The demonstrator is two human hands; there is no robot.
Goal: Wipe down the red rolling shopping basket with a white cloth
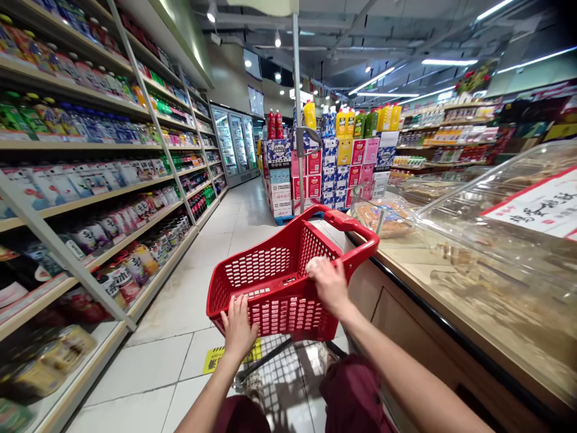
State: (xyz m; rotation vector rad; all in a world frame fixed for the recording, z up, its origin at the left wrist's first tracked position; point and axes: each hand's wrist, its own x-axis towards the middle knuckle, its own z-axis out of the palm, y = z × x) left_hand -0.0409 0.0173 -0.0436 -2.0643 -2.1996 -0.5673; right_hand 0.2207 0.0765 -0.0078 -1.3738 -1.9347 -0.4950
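A red plastic shopping cart [274,310] stands right in front of me, its basket turned sideways and its handle [358,231] toward the right. Inside, the part of the basket I can see holds nothing. My left hand [238,325] grips the near rim at the left end, fingers laid over the edge. Closer to the handle, my right hand [328,285] is closed around the same rim. The cart's dark lower frame [265,361] shows between my feet.
Shelves of bottled drinks [103,144] line the left side. A wooden counter [406,288] with clear plastic covers [505,228] runs along the right, near the cart. Ahead stand stacked drink cartons [329,171] by a metal pole [296,72], with glass-door fridges [237,141] beyond.
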